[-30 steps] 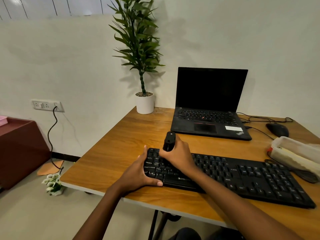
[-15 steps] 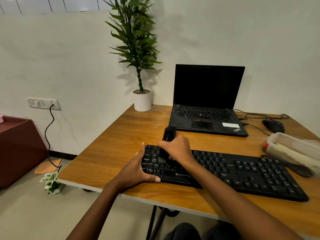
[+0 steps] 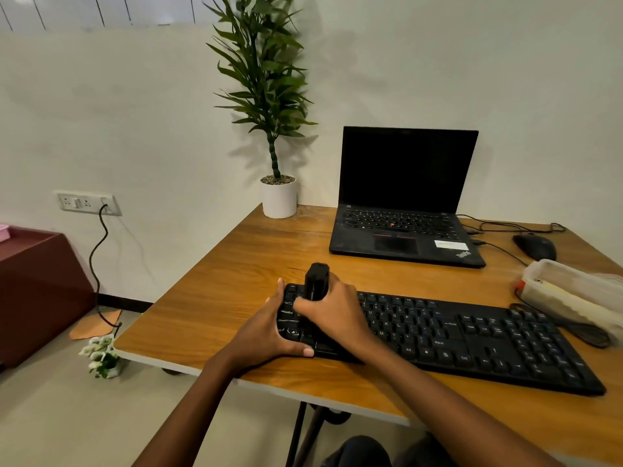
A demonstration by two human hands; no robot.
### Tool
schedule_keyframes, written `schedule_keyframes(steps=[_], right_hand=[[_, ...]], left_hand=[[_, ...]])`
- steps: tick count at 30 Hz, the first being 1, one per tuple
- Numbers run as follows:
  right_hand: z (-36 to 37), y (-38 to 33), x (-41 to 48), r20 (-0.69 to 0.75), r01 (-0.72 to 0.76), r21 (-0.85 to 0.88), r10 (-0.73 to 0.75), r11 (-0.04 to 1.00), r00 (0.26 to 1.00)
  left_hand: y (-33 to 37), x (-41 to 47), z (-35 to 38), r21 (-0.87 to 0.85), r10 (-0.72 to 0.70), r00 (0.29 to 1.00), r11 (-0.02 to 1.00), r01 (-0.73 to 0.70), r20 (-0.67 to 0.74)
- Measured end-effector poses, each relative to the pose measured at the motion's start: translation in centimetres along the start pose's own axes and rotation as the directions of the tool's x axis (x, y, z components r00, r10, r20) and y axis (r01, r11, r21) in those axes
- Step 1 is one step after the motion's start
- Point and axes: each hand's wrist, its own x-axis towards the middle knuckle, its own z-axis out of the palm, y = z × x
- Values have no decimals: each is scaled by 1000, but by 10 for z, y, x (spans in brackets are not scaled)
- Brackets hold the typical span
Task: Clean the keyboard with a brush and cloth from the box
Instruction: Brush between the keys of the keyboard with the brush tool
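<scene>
A black keyboard [image 3: 472, 338] lies across the wooden table [image 3: 219, 298]. My left hand [image 3: 269, 335] grips its left end, thumb along the front edge and fingers over the far edge. My right hand [image 3: 332, 315] holds a black brush [image 3: 316, 279] upright over the left keys; its handle sticks up above my fingers and the bristle end is hidden under my hand. A clear plastic box [image 3: 573, 291] sits at the right edge of the table. No cloth can be made out in it.
An open black laptop [image 3: 404, 203] stands behind the keyboard, with a black mouse [image 3: 534, 247] and cables to its right. A potted plant [image 3: 278, 197] is at the table's back left corner. A dark red cabinet [image 3: 37, 291] stands left on the floor.
My right hand has slid the brush a little toward me over the left keys. My left hand has stayed on the keyboard's left end. The camera has shifted slightly.
</scene>
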Motion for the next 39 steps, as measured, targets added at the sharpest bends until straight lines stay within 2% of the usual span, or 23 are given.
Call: schedule_keyframes(steps=[2,5,7,9,11,13,15,17,19,20,22,26,31,35,39], right_hand=[[-11,-7,11,8,-43,23,42,999,999],[-7,-6,7,-88,49,41,-46,998,995],[5,-2,-7,-30,96,15,-95,995,995],[3,-7,-1,63,51,-29,-49,998,997],[-10,-16,14,54,8,-41,-6,999,999],[-12,-15,16,0,55,-33,-55,998,998],[-5,-10,6,63,77,1,-77,997,995],[-4,-8,2,148,65,-73,-53,995,988],[-10,-15,12,120,60,-186,-38,981,992],[-11,-18,15,84,58,-188,-42,981,996],[-7,-17,10,53,80,-109,-75,991,996],[-10,-15,-2,178,64,-108,-44,992,983],[-8,-16,-10,70,127,-25,-125,992,990],[-10,-14,-16,191,127,-67,-112,990,975],[-15,-13,-3,68,101,27,-103,994,992]], left_hand=[[1,0,0,-9,-9,1000,1000,9,5],[1,0,0,-7,-9,1000,1000,9,-1],[1,0,0,-2,5,1000,1000,-5,3],[1,0,0,-8,0,1000,1000,0,10],[3,-1,0,-9,-17,1000,1000,17,10],[3,-1,0,-7,-19,1000,1000,19,4],[3,-1,0,0,-15,1000,1000,15,6],[2,0,0,3,-8,1000,1000,8,13],[1,0,0,2,-13,1000,1000,13,8],[2,-1,0,4,-17,1000,1000,16,4],[2,-1,1,11,-18,1000,1000,18,1],[2,0,0,19,-8,1000,1000,8,9],[2,-2,0,3,-4,1000,1000,4,15],[2,-3,-1,6,8,1000,1000,-8,25],[5,-4,1,7,-10,1000,1000,10,3]])
